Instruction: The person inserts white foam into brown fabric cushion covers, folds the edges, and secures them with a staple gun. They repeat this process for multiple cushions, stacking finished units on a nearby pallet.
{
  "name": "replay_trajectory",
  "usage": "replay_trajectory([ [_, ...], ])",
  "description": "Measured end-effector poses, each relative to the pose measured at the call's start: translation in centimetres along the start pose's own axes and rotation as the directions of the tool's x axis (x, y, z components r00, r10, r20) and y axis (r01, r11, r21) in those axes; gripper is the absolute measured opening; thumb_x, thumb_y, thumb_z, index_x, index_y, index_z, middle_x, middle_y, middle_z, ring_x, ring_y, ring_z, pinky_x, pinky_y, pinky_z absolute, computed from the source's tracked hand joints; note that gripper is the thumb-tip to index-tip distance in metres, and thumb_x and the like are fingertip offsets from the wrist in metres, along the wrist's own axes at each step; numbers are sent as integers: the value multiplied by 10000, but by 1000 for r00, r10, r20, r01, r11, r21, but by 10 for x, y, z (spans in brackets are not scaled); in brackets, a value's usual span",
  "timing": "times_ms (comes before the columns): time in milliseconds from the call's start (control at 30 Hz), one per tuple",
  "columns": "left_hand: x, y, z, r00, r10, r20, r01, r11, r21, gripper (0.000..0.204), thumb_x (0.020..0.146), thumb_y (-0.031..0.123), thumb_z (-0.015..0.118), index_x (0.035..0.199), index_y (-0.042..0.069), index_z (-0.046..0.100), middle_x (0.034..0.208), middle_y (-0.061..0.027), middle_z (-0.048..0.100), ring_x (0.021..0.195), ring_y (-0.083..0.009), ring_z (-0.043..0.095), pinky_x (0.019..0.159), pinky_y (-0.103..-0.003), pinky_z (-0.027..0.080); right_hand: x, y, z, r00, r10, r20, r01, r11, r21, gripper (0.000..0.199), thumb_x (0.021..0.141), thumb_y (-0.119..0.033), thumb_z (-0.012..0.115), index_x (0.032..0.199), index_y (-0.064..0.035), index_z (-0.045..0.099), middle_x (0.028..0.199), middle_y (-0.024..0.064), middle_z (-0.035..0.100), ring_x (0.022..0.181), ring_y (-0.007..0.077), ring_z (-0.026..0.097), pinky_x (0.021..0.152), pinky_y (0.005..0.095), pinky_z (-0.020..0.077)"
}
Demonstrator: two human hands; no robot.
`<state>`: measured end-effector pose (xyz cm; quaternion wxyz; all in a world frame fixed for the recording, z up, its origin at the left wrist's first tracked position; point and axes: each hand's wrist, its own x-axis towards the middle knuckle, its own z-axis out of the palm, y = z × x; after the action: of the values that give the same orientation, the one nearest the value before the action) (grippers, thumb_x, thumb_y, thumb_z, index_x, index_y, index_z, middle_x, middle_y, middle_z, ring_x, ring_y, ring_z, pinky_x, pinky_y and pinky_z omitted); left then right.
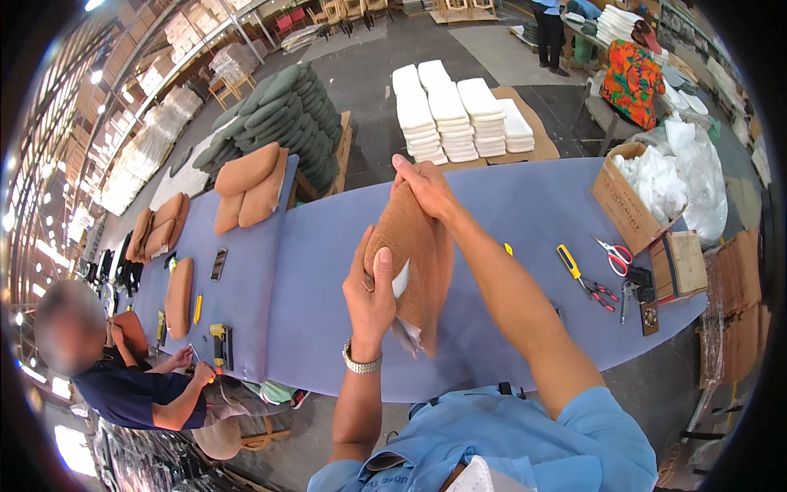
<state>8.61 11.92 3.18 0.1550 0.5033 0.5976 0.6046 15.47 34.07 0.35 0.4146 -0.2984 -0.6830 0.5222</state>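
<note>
I hold a brown fabric cushion cover [414,254] upright above the blue-grey table [525,213]. White padding shows at the cover's lower opening. My left hand [370,289], with a wristwatch, grips the cover's near lower edge, thumb on the fabric. My right hand [425,187] clasps the cover's top end from above.
Scissors [613,252], a yellow-handled tool [568,261] and pliers [600,292] lie to the right, near a cardboard box of white stuffing [648,184]. Finished brown cushions [250,184] lie at the left. A seated person [123,369] works by a stapler [220,343]. Stacked white pads [459,111] stand beyond.
</note>
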Motion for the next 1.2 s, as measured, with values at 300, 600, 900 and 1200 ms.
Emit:
replay_trajectory([
  [300,-25,-8,-18,998,36,-60,-30,996,90,507,1047,175,583,1457,-112,501,1240,-260,710,1167,-293,696,986,-380,532,-60,83,19,954,51,-295,-19,994,109,658,1082,-512,422,762,58,488,657,139,518,681,281,449,709,460,412],
  [600,-63,-14,-34,996,40,-77,-40,999,0,595,1013,216,647,1475,-119,478,1393,-265,628,1281,-306,631,1070,-406,489,-118,158,33,924,211,-319,-140,963,232,571,1105,-447,387,737,-16,454,682,-24,418,695,127,406,632,395,363],
  [900,-86,-6,-39,998,30,-58,-36,995,-95,662,962,135,706,1514,-107,432,1460,-248,580,1348,-299,575,1116,-406,456,-106,113,10,981,162,-108,-150,983,108,711,1100,-541,354,929,77,662,850,87,686,848,173,578,825,392,478],
  [1200,-60,52,-130,953,-188,237,75,906,417,776,888,220,825,1502,-85,462,1292,-244,691,1177,-283,695,995,-396,546,-88,-28,57,954,-189,234,216,971,-97,549,1094,-476,427,891,-11,636,788,178,677,763,398,641,720,469,481],
])
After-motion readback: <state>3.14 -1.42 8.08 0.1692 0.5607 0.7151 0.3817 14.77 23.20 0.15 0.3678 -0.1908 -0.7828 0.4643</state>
